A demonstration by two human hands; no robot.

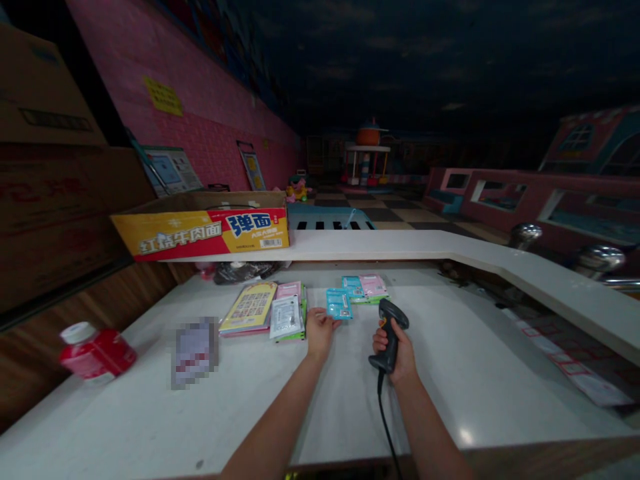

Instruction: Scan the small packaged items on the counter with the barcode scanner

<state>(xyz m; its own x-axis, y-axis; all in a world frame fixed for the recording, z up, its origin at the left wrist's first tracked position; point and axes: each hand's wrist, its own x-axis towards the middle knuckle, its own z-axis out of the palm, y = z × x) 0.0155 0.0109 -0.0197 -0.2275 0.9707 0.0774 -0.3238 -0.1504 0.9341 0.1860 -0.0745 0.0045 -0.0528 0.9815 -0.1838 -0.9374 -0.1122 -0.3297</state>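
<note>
My right hand (pixel 400 353) is wrapped round the grip of a black barcode scanner (pixel 389 337), whose cable runs down off the counter's near edge. The scanner's head points up and to the left. Between the fingers of my left hand (pixel 321 328) is the lower left edge of a small blue packet (pixel 339 303). Just behind it lie more flat packets, blue and pink (pixel 371 285), with green ones showing underneath. Left of my left hand, a silvery white packet (pixel 287 316) rests on a stack of pink and green packets, beside a yellow booklet (pixel 251 305).
A red bottle with a white cap (pixel 97 353) lies tilted at the left, near a blurred-out item (pixel 195 350). On the raised white ledge (pixel 380 245) stands an open yellow and red noodle carton (pixel 210 230). Large cardboard boxes (pixel 65 200) are stacked at far left.
</note>
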